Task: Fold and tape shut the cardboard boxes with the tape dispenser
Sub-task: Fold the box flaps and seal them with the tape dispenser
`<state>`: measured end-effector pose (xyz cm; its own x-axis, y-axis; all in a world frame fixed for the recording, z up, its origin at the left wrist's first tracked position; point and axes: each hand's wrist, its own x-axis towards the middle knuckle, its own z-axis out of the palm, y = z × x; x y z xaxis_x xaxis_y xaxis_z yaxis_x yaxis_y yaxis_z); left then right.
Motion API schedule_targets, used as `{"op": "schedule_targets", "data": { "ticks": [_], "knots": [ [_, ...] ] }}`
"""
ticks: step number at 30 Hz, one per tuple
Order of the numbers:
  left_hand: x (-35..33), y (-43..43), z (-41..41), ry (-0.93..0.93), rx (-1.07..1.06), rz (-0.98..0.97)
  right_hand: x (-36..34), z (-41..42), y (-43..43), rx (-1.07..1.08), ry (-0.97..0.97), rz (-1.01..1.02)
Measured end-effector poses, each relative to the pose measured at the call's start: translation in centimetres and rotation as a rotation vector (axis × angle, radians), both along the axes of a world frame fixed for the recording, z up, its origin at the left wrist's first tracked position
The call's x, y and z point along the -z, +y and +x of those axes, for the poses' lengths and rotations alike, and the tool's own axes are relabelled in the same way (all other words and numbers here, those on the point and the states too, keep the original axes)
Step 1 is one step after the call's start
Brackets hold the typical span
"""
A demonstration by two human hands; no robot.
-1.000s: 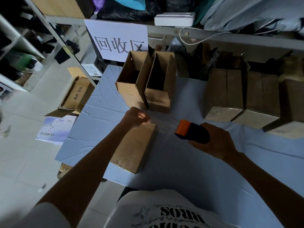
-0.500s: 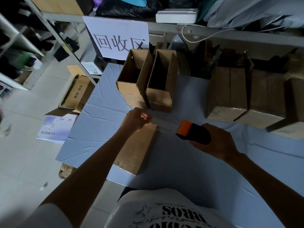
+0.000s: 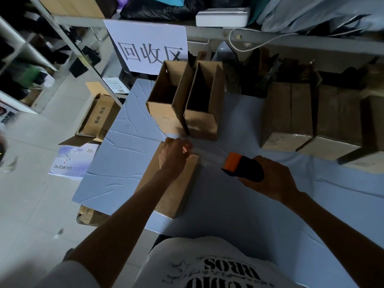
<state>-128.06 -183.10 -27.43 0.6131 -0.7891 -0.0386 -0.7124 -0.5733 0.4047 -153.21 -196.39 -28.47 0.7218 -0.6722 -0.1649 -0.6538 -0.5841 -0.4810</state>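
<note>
Matt brown cardboard box (image 3: 172,183) on creased, smooth blue table cover (image 3: 128,146).

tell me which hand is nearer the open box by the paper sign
Left. The left hand pinches tape just in front of that open box; the right hand grips the tape dispenser further right and closer to the person.
</note>
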Motion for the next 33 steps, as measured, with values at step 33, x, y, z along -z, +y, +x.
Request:
{"op": "schedule_targets", "data": {
  "ticks": [33],
  "knots": [
    [-0.1, 2.0, 1.5, 1.009, -0.256, 0.118, -1.6, 2.9, 0.2, -0.149, 0.002, -0.182]
  ]
}}
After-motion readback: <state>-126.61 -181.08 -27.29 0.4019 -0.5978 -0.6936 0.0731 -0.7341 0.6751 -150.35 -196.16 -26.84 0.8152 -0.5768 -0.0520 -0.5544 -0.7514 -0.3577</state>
